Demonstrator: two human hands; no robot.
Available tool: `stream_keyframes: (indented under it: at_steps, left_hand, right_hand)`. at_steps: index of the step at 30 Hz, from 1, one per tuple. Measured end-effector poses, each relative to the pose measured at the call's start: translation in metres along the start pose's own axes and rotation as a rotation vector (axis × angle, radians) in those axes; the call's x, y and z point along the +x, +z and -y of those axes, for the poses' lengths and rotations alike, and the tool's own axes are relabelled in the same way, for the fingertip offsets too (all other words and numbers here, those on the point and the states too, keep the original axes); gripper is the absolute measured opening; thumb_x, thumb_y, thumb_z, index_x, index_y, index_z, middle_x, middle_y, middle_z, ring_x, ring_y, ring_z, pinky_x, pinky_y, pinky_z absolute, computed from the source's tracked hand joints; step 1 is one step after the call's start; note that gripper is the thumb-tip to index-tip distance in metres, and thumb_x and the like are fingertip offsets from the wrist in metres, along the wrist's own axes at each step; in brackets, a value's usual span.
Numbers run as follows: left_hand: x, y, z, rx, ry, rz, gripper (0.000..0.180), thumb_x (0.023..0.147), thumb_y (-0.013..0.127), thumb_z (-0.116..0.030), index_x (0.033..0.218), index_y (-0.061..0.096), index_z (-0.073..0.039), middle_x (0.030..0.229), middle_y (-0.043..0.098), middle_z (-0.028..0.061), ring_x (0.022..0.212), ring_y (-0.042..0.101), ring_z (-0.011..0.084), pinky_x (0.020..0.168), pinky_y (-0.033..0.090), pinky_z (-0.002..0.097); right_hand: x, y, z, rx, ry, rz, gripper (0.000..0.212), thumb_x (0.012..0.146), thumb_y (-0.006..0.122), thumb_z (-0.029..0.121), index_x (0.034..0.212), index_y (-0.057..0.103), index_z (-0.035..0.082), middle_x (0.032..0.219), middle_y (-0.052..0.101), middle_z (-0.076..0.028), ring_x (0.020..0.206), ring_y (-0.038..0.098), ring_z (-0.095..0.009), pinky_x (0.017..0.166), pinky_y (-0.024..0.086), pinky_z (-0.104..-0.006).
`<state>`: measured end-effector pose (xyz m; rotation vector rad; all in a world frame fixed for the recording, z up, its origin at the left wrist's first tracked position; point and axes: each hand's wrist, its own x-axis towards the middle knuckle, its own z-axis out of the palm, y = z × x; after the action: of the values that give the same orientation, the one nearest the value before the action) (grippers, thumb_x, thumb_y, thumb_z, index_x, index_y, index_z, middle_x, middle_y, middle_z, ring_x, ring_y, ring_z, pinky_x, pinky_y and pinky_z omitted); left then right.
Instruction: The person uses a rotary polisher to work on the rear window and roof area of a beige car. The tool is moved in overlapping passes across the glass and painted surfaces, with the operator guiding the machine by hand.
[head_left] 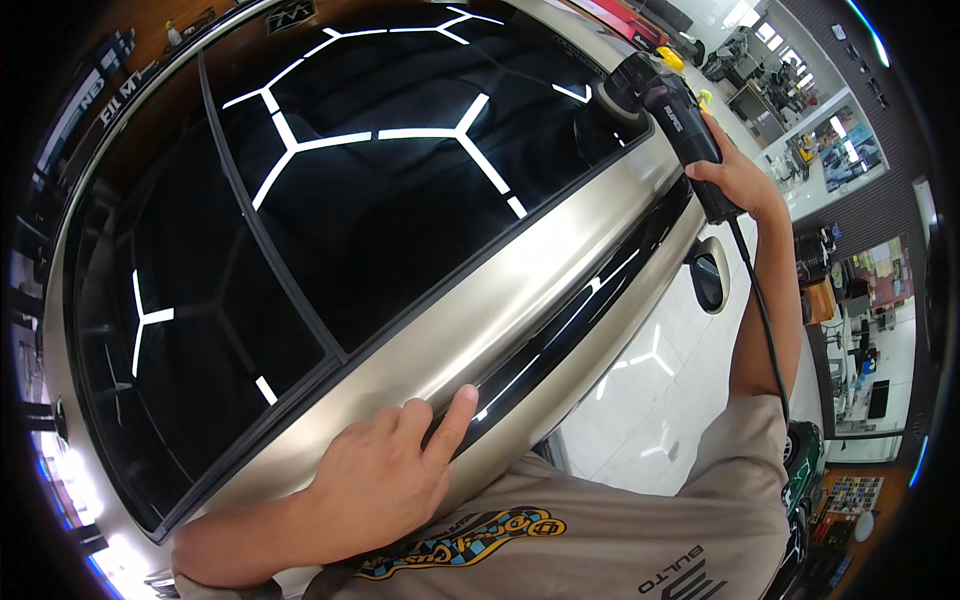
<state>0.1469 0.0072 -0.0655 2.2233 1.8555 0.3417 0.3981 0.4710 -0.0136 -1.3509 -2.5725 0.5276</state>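
My right hand is wrapped round the body of a black corded car polisher. The polisher's round head is at the far right corner of a car's glossy black roof panel, by the champagne-coloured roof rail. From the handle, a black cord runs down along my right forearm. My left hand rests on the rail nearer to me, palm down, with the index finger stretched out beside the dark side window. Nothing is held in it.
A black seam strip divides the roof panel from a second dark panel. The car's side mirror juts out at right above a pale tiled floor. Farther off stand a red car and a dark green car.
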Motion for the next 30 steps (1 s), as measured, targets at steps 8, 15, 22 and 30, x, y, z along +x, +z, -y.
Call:
stream_keyframes:
  at_steps: [8, 15, 22, 30]
  left_hand:
    - [0.002, -0.025, 0.009, -0.056, -0.024, 0.021, 0.082, 0.081, 0.078, -0.019, 0.153, 0.043, 0.0, 0.092, 0.051, 0.0127, 0.075, 0.057, 0.0263, 0.057, 0.048, 0.0388]
    - [-0.002, -0.041, 0.012, -0.011, -0.026, -0.003, 0.074, 0.084, 0.075, -0.02, 0.15, 0.049, 0.0, 0.092, 0.05, 0.0117, 0.074, 0.057, 0.0244, 0.056, 0.048, 0.0364]
    - [-0.005, -0.059, 0.01, -0.047, -0.016, -0.019, 0.073, 0.084, 0.073, -0.018, 0.15, 0.049, 0.0, 0.091, 0.048, 0.0115, 0.073, 0.055, 0.0229, 0.054, 0.048, 0.0344]
    - [-0.005, -0.083, 0.001, -0.021, -0.015, -0.013, 0.07, 0.084, 0.072, -0.019, 0.148, 0.052, 0.0, 0.092, 0.049, 0.0108, 0.074, 0.056, 0.0216, 0.053, 0.048, 0.0331]
  right_hand:
    - [-0.032, -0.009, 0.037, -0.004, 0.011, -0.007, 0.104, 0.076, 0.077, 0.032, 0.165, 0.025, 0.013, 0.118, 0.067, -0.025, 0.104, 0.067, -0.033, 0.098, 0.049, -0.0356]
    - [-0.056, -0.012, 0.068, -0.001, 0.02, 0.027, 0.108, 0.074, 0.075, 0.034, 0.166, 0.022, 0.02, 0.107, 0.07, -0.025, 0.094, 0.069, -0.036, 0.093, 0.05, -0.0372]
    - [-0.073, -0.022, 0.101, -0.006, -0.042, 0.08, 0.108, 0.074, 0.076, 0.031, 0.166, 0.021, 0.02, 0.106, 0.07, -0.025, 0.095, 0.069, -0.038, 0.093, 0.051, -0.0386]
    - [-0.093, -0.036, 0.139, 0.018, -0.124, 0.128, 0.109, 0.073, 0.077, 0.03, 0.166, 0.021, 0.018, 0.111, 0.07, -0.026, 0.094, 0.071, -0.04, 0.092, 0.052, -0.0393]
